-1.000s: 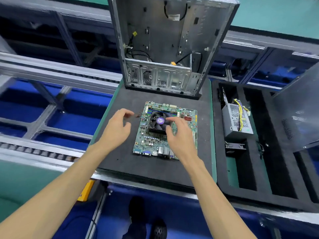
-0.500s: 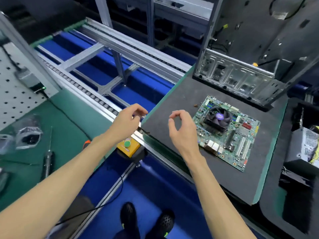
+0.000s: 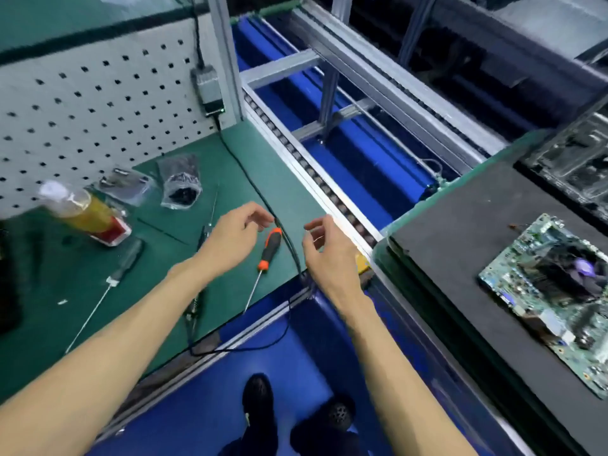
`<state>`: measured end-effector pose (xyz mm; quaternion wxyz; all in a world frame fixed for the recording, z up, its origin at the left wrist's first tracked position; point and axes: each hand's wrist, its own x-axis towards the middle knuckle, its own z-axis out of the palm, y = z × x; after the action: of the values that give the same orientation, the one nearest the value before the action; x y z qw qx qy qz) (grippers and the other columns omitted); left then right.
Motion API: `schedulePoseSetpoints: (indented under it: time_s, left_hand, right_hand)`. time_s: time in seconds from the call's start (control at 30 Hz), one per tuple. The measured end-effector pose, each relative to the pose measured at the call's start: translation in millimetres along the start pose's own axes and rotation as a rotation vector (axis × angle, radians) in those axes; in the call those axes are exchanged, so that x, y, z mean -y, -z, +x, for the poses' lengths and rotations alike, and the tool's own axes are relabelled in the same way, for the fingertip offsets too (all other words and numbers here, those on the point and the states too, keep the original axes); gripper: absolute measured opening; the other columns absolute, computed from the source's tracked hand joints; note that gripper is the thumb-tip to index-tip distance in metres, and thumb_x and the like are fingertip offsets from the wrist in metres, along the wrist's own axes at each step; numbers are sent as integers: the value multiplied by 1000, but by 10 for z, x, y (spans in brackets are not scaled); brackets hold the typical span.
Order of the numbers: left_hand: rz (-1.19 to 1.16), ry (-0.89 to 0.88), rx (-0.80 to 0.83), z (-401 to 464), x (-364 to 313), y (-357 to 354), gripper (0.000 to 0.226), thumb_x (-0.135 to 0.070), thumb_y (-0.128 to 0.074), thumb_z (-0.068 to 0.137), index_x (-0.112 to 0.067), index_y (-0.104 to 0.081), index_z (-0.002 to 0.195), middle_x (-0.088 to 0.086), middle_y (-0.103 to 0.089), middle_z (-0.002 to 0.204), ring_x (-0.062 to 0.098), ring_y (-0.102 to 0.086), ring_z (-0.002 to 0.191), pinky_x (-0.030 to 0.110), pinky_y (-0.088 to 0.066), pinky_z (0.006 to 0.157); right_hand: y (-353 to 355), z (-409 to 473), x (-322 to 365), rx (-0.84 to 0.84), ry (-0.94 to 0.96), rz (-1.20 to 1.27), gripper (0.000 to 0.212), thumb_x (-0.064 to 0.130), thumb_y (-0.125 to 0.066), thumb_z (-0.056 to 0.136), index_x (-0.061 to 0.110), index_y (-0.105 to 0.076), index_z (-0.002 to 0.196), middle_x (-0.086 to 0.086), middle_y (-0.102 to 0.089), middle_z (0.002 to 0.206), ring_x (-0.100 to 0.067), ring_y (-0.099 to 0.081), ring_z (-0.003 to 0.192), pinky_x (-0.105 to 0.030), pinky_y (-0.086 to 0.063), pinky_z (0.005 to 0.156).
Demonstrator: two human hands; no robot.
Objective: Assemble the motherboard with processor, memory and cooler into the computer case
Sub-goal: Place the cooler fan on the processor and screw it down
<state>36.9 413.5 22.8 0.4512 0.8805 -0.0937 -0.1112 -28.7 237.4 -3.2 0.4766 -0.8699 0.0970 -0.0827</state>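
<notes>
Motion blur softens the whole view, so no brand, label or writing can be read anywhere. Your left hand (image 3: 235, 236) hovers over the green surface (image 3: 286, 192), fingers curled loosely together and holding nothing. Your right hand (image 3: 329, 255) hangs just beside it to the right, fingers half curled with a gap between thumb and forefinger, also empty. Between the two hands lies an orange-handled screwdriver (image 3: 268, 255), with a black cable (image 3: 289, 245) running past it. A dark-handled screwdriver (image 3: 126, 260) lies to the left, near a bottle of yellow liquid (image 3: 84, 212) on its side, too smeared to identify. At the far right, the motherboard (image 3: 559, 301) with its cooler (image 3: 574, 273) rests on a dark foam pad (image 3: 460, 245), cut off by the frame edge. The computer case (image 3: 575, 156) behind it is only partly in view
</notes>
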Motion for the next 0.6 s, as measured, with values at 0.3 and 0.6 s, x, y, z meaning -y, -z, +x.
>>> schedulePoseSetpoints:
  time_s: [0.3, 0.6]
  left_hand:
    - [-42, 163, 29, -226, 823, 328, 39, 6, -35, 93, -15, -65, 106, -4, -68, 99, 6, -63, 93, 8, -39, 69]
    - [-38, 244, 91, -355, 1255, 364, 42, 4, -39, 88, -30, -63, 97, -11, -69, 92, -1, -63, 80, 10, -39, 61]
  right_hand:
    - [-950, -23, -176, 181, -197, -205, 13, 21, -55, 95, 17, -57, 108, 13, -60, 68, -11, -58, 63, -30, -40, 59]
    - [-1456, 121, -392, 205, -425, -329, 50, 39, -76, 80, 11, -40, 101, -6, -59, 96, -34, -62, 88, -33, -41, 68]
